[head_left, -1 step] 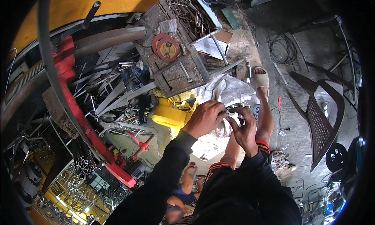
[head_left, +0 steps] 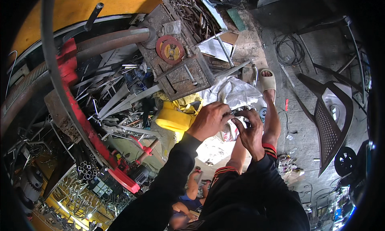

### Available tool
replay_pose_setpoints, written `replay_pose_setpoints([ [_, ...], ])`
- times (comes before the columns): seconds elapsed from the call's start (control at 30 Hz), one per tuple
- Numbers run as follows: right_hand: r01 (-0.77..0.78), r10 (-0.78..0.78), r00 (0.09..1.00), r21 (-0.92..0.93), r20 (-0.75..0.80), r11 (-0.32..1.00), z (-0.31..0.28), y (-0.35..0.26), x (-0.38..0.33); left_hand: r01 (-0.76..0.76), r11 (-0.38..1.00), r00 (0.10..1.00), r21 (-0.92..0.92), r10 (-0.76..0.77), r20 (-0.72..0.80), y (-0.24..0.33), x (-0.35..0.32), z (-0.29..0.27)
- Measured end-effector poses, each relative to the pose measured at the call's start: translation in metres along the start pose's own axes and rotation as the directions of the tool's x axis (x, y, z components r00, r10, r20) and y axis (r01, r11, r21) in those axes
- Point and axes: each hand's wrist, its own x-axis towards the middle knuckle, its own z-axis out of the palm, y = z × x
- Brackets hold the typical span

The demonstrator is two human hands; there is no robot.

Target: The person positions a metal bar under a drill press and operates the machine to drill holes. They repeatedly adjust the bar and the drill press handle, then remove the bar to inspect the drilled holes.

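Two bare hands meet just in front of the rusty metal surface (head_left: 202,68). The left hand (head_left: 209,119) is curled, palm down, thumb and forefinger pinched together; the right hand (head_left: 252,130) curves toward it, thumb and forefinger bent and almost closed. Their fingertips come so near one another that any small piece would lie between them, but whether one is gripped cannot be told. Hardly anything differs from the earlier view: both hands stay in place with only a slight shift of the fingers, so the fine fingertip work seems to be at much the same point.

Beyond the hands, up against the near edge of the surface, lies a crumpled white sack (head_left: 230,90), with a yellow roll (head_left: 172,119) to its left. On the surface rest two overlapping red discs (head_left: 173,56) and a bolt (head_left: 190,74); behind these is a heap of rusty tools (head_left: 196,16). Left of the surface are tangled metal scraps (head_left: 116,96) and a curved red machine (head_left: 90,124). Right of it, on the grey floor (head_left: 294,96), are a cable coil (head_left: 290,50) and a dark chair (head_left: 327,124) with a perforated panel.
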Motion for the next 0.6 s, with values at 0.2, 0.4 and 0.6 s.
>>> replay_pose_setpoints([
  [0.2,-0.053,0.053,0.999,0.017,-0.005,0.998,-0.001,-0.014,0.017,0.019,0.997,1.0,-0.074,-0.017,0.024,0.0,0.019,-0.027],
  [0.4,-0.01,0.012,0.999,0.063,-0.038,0.998,-0.011,-0.009,0.032,-0.109,0.993,0.994,-0.036,0.109,-0.018,0.03,0.031,-0.027],
  [0.6,0.029,-0.023,0.997,0.088,-0.073,0.996,-0.028,-0.015,0.04,-0.078,0.985,0.996,-0.153,0.082,0.021,0.043,0.04,-0.032],
])
